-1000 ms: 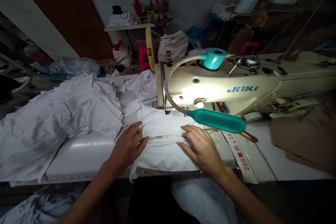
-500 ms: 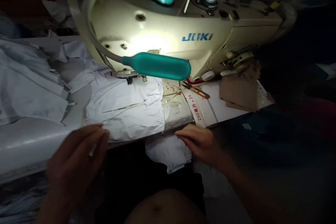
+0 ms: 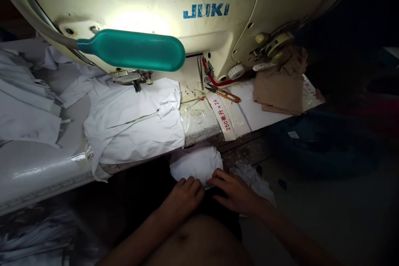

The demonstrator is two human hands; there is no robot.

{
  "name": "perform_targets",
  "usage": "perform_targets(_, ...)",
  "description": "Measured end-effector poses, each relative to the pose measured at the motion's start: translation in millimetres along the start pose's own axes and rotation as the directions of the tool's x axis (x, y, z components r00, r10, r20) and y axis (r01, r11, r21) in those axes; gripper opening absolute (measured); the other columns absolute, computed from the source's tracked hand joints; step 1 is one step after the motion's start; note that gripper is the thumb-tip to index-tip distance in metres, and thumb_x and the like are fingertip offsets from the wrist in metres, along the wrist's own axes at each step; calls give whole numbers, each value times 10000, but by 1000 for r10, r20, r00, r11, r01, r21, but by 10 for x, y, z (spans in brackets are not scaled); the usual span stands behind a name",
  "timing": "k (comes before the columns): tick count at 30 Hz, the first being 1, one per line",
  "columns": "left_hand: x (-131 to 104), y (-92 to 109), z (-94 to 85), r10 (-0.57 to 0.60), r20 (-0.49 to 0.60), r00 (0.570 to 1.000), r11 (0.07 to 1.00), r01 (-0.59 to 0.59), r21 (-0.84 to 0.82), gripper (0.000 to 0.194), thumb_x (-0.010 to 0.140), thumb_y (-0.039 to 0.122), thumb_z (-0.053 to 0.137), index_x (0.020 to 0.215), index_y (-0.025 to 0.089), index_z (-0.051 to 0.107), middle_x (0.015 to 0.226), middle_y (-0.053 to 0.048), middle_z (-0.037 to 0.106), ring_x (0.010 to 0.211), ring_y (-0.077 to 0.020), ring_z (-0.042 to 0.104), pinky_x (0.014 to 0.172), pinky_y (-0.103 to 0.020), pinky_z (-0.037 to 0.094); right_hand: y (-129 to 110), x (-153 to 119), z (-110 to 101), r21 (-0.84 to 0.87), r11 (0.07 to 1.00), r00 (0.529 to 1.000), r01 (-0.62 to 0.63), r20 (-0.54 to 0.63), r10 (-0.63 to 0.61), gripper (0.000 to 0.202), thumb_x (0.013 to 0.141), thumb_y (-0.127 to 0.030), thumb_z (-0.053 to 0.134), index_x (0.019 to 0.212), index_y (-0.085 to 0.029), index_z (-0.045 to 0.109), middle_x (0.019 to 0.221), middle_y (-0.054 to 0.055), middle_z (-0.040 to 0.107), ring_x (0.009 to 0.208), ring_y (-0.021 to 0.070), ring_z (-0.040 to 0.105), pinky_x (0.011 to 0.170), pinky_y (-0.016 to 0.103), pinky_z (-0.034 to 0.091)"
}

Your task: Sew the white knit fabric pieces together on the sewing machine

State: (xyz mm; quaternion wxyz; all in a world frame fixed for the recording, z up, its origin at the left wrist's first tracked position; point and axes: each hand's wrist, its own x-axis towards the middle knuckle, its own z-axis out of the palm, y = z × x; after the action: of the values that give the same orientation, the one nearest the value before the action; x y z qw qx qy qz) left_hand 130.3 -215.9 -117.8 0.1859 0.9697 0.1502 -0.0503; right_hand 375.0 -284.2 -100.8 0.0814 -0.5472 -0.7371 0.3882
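Note:
A piece of white cloth hangs below the table edge, over my lap. My left hand is closed at its lower edge, fingers curled over the fabric. On the right lower corner of the same cloth, my right hand has its fingers bent in a grip; the fingertips are partly hidden. Above, a larger white fabric piece with a slit lies on the table under the presser foot of the sewing machine.
A green lamp hangs before the machine. Orange thread snips lie by the machine base, left of folded brown cloth. Stacked white pieces cover the table's left. White scraps sit below the table at right.
My left hand has come from the table's front edge at left down to the hanging cloth beside my right hand. My right hand is slightly lower. The view has moved closer to the machine.

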Motion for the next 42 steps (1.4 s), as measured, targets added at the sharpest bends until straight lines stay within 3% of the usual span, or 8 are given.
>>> perform_targets(5, 37, -15, -9, 74, -110, 991, 994, -82, -67, 78, 1010, 143, 575, 989, 162, 647, 1052, -87, 641, 1020, -260, 605, 816, -382, 501, 24, 13, 45, 167, 985, 993, 43, -119, -23, 334, 872, -168, 742, 1196, -234, 692, 1098, 59, 629, 957, 198, 664, 822, 290, 547)
perform_targets(10, 82, -105, -324, -223, -269, 937, 800, 18, -600, 132, 1060, 240, 528, 994, 182, 628, 976, -60, 664, 923, -190, 614, 812, -308, 479, -83, 168, -286, 368, 920, 975, 137, -216, -58, 117, 922, -263, 748, 1033, -225, 743, 1231, 90, 690, 1131, 228, 673, 970, 331, 540)
perform_targets(13, 87, -199, -587, -386, -215, 897, 597, 65, -800, 186, 1053, 322, 554, 962, 185, 641, 860, -29, 639, 791, -155, 587, 723, -272, 444, -156, 313, -542, 428, 898, 979, 97, -203, -9, 112, 975, -241, 651, 993, -221, 760, 1015, 49, 760, 938, 190, 714, 842, 287, 548)
perform_targets(16, 50, -285, -792, -430, -149, 890, 504, 100, -858, 222, 1033, 363, 583, 969, 182, 694, 821, -19, 641, 745, -146, 566, 692, -265, 415, -207, 476, -715, 463, 886, 970, 14, -220, 99, 110, 934, -280, 698, 927, -213, 784, 837, 18, 755, 780, 171, 690, 693, 252, 508)
perform_targets(22, -80, -424, -974, -510, 33, 860, 266, 194, -944, 366, 965, 518, 665, 880, 165, 713, 718, 9, 580, 639, -110, 462, 580, -242, 325, -371, 772, -838, 670, 742, 955, -5, -218, 203, 265, 799, -413, 863, 881, -182, 761, 791, 22, 736, 678, 146, 642, 600, 233, 487)
perform_targets(28, -42, -397, -898, -561, 88, 823, -96, 41, -995, 461, 875, 609, 745, 819, 162, 649, 669, 23, 540, 592, -94, 452, 563, -222, 342, -629, 976, -762, 612, 765, 952, 202, -306, -7, 165, 911, -343, 756, 998, -217, 819, 925, 56, 769, 826, 175, 705, 701, 254, 537)
perform_targets(33, -127, -431, -860, -716, 68, 695, -117, -24, -993, 436, 845, 583, 787, 901, 164, 679, 737, 14, 576, 628, -95, 474, 576, -212, 341, -677, 1023, -619, 738, 675, 976, -10, -139, 166, 293, 846, -464, 823, 971, -199, 811, 889, 56, 783, 777, 191, 709, 671, 263, 542)
perform_targets(42, -438, -494, -930, -786, 29, 618, 75, 142, -987, 349, 902, 528, 739, 912, 179, 737, 812, -26, 652, 708, -129, 553, 609, -220, 407, -789, 1090, -398, 775, 623, 992, -104, 38, 118, 332, 869, -506, 787, 873, -174, 804, 766, 23, 725, 654, 136, 602, 583, 231, 429)
